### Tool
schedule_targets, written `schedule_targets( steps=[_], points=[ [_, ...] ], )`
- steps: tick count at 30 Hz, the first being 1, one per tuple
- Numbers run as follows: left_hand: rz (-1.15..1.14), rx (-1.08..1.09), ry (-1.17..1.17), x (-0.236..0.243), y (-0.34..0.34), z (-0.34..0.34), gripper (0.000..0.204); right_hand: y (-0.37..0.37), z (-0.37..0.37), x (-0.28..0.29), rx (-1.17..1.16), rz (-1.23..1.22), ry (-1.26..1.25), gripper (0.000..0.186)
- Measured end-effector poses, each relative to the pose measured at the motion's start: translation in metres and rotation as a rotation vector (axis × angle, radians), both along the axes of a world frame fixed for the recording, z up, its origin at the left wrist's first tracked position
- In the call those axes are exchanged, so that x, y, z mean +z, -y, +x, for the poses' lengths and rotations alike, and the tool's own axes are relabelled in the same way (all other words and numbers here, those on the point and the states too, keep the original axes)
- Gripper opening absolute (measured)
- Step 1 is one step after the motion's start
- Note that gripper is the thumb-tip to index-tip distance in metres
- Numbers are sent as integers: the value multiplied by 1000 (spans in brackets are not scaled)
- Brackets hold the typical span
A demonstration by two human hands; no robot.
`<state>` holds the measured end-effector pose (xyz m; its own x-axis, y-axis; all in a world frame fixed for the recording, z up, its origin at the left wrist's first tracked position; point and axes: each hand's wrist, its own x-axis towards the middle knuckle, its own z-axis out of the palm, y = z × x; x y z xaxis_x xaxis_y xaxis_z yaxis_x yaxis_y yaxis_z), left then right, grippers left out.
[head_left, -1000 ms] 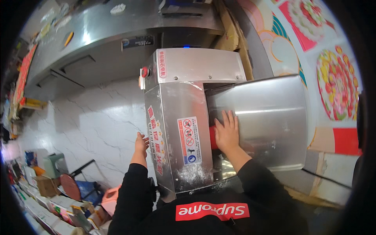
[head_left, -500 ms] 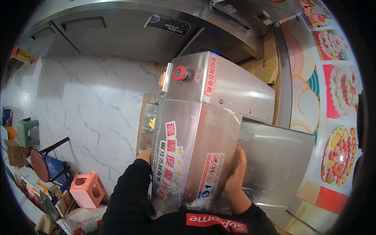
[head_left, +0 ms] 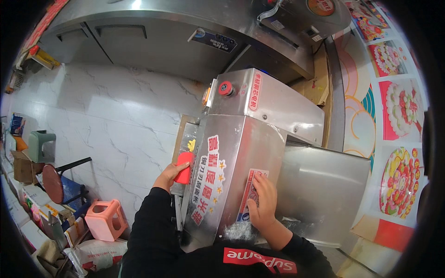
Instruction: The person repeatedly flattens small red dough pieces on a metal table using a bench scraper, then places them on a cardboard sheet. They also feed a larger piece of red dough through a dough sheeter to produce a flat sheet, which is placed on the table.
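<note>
A large stainless-steel dough-rolling machine (head_left: 266,143) stands right in front of me, with red lettering, a warning sticker and a red push button (head_left: 225,88) on it. My left hand (head_left: 168,178) is closed on a flat, rounded red plastic piece, apparently a dough scraper (head_left: 184,165), at the machine's left side. Beside that scraper lies a steel ledge with a yellow star-shaped mark (head_left: 191,145). With fingers stretched out, my right hand (head_left: 263,204) rests against the cover by the sticker and holds nothing. White flour (head_left: 239,230) dusts the cover near my body.
Steel-fronted cabinets (head_left: 139,46) run along the far side. At left, on the marbled floor (head_left: 134,139), stand a pink stool (head_left: 105,221), a green stool (head_left: 41,146), a brown round-seated chair (head_left: 52,183) and a white sack (head_left: 95,256). A picture-covered wall (head_left: 359,125) closes the right.
The red scraper now shows in my left hand, which has come up beside the machine. My right hand has moved from the cover's right edge onto the sticker. The view has shifted slightly.
</note>
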<state>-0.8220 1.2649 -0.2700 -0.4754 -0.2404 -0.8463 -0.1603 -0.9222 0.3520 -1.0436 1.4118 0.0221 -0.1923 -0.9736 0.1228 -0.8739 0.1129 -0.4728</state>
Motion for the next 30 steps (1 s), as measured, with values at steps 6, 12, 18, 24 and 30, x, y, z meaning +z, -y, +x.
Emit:
schedule_targets(
  steps=[6, 12, 18, 24, 30],
  points=[
    [-751, 26, 518, 107, 25, 17, 48, -8, -1, -3, -12, -65, -36, 46],
    [-1920, -169, 743, 293, -2, 8, 46, -16, 6, 20, 3, -270, 151, 52],
    [-2259, -784, -46, 379, -129, -26, 33, -101, 7, 61, 263, -281, -8, 68],
    [-2070, -918, 12, 400, -181, -32, 50, -140, 17, 62, 97, -153, 522, 53],
    [-2228, -702, 336, 378, -162, -72, 63, -84, -1, 58, -425, -371, 863, 50]
  ],
)
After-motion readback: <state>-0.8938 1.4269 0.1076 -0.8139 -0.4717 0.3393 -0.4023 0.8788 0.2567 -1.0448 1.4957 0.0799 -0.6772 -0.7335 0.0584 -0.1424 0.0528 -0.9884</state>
